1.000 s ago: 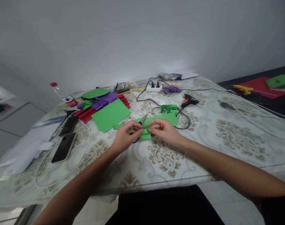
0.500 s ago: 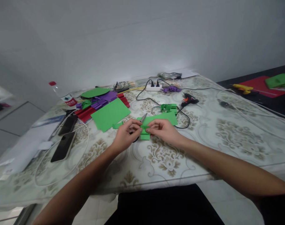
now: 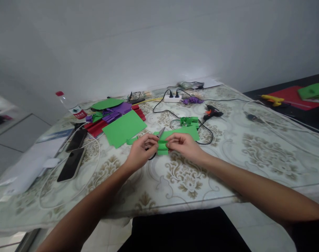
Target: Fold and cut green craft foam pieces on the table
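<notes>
Between my two hands is a small folded strip of green paper (image 3: pixel 163 147). My left hand (image 3: pixel 140 150) pinches its left side with closed fingers, and my right hand (image 3: pixel 185 146) pinches the right side. A pair of scissors (image 3: pixel 161 132) shows its blades just above the left fingertips and part of a dark handle below them; the rest is hidden by that hand. Behind my right hand lies a flat green paper sheet (image 3: pixel 187 132). A larger green sheet (image 3: pixel 124 128) rests up and left of my left hand, with a narrow green scrap (image 3: pixel 131 140) beside it.
Fringed green paper (image 3: pixel 189 121), a black glue gun (image 3: pixel 212 112) and its cord lie beyond my right hand. A power strip (image 3: pixel 172 98) stands farther back. Two phones (image 3: pixel 71 164), cables and a bottle (image 3: pixel 77 112) are at left. A yellow glue gun (image 3: pixel 272 99) lies far right.
The folded green strip's lower flap has shifted slightly upward between my fingers, and its fold looks more raised. Both hands stay almost in place, still pinching.
</notes>
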Demonstrator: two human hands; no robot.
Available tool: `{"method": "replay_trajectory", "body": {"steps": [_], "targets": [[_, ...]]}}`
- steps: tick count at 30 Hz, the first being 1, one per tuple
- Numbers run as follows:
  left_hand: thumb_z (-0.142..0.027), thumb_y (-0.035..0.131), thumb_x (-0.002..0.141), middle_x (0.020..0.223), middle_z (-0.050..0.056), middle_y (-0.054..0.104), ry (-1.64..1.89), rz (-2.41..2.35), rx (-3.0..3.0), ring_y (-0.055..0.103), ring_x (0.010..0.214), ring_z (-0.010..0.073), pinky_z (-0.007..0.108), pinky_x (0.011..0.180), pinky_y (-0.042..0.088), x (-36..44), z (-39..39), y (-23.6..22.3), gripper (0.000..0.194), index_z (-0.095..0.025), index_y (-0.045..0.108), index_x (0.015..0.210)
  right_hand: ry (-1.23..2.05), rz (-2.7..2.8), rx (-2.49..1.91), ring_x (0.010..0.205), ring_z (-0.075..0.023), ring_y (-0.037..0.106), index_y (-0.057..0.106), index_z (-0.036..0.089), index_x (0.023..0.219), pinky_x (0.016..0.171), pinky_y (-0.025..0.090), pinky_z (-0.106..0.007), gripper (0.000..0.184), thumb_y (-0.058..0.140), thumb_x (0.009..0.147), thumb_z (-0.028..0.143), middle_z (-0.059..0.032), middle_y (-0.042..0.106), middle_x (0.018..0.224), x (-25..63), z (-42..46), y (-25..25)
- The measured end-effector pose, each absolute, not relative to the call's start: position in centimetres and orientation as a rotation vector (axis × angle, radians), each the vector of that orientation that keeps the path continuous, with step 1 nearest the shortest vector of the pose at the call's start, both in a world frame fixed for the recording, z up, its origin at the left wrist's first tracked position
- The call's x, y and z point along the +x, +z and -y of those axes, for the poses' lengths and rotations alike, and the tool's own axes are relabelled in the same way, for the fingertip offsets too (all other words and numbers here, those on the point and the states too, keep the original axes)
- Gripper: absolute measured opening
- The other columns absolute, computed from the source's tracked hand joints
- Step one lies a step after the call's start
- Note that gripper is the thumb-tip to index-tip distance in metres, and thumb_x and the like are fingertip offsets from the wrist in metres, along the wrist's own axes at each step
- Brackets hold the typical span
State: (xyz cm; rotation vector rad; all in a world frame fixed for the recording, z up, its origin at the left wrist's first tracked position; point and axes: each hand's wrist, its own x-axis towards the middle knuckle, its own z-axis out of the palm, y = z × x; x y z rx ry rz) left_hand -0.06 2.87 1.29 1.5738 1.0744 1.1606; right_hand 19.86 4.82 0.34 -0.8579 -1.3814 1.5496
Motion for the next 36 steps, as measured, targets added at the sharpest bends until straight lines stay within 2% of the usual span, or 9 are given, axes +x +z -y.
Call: {"method": "replay_trajectory", "body": {"steps": [5, 11, 18, 29, 36], "targets": [[-0.025, 0.076, 0.071, 0.07, -0.001, 0.064, 1.14, -1.062, 1.486, 0.061, 0.064, 0.0116, 0.023, 0.061, 0.05, 0.27, -3.08, 0.99, 0.021, -0.017, 0.066, 0.086, 1.477, 1.425, -0.861, 0.059, -0.0108, 0.062, 0.07, 0.016, 0.081, 0.059, 0.05, -0.023, 0.02, 0.08, 0.065, 0.024, 0.0012, 0.069, 0.069, 19.79, -4.75, 0.03], [-0.023, 0.074, 0.071, 0.06, -0.002, 0.063, 1.12, -1.09, 1.433, 0.059, 0.053, 0.0103, 0.023, 0.056, 0.047, 0.44, -2.94, 1.13, 0.014, -0.017, 0.067, 0.081, 1.468, 1.439, -0.886, 0.063, -0.0121, 0.063, 0.073, 0.017, 0.084, 0.063, 0.051, -0.025, 0.016, 0.075, 0.07, 0.025, -0.0007, 0.071, 0.071, 19.72, -4.45, 0.12], [-0.021, 0.07, 0.072, 0.057, -0.002, 0.064, 1.16, -1.106, 1.419, 0.059, 0.052, 0.0108, 0.023, 0.054, 0.045, 0.45, -2.79, 1.36, 0.01, -0.017, 0.069, 0.081, 1.48, 1.39, -0.921, 0.06, -0.0126, 0.062, 0.075, 0.018, 0.081, 0.063, 0.053, -0.027, 0.012, 0.072, 0.07, 0.023, 0.0009, 0.068, 0.066, 19.78, -4.28, 0.77], [-0.022, 0.074, 0.07, 0.061, -0.003, 0.064, 1.165, -1.13, 1.428, 0.061, 0.055, 0.0114, 0.024, 0.058, 0.049, 0.6, -2.87, 1.18, 0.013, -0.017, 0.067, 0.081, 1.594, 1.297, -0.902, 0.061, -0.0127, 0.062, 0.071, 0.019, 0.081, 0.065, 0.054, -0.027, 0.016, 0.078, 0.067, 0.026, 0.0018, 0.067, 0.064, 19.69, -4.33, 0.49], [-0.018, 0.068, 0.07, 0.056, -0.003, 0.064, 1.162, -1.117, 1.429, 0.059, 0.052, 0.0113, 0.023, 0.055, 0.045, 0.54, -2.72, 1.48, 0.009, -0.018, 0.07, 0.079, 1.556, 1.32, -0.907, 0.061, -0.0126, 0.062, 0.074, 0.019, 0.078, 0.065, 0.053, -0.027, 0.011, 0.072, 0.069, 0.023, 0.0004, 0.069, 0.067, 19.73, -4.18, 0.81]]}}
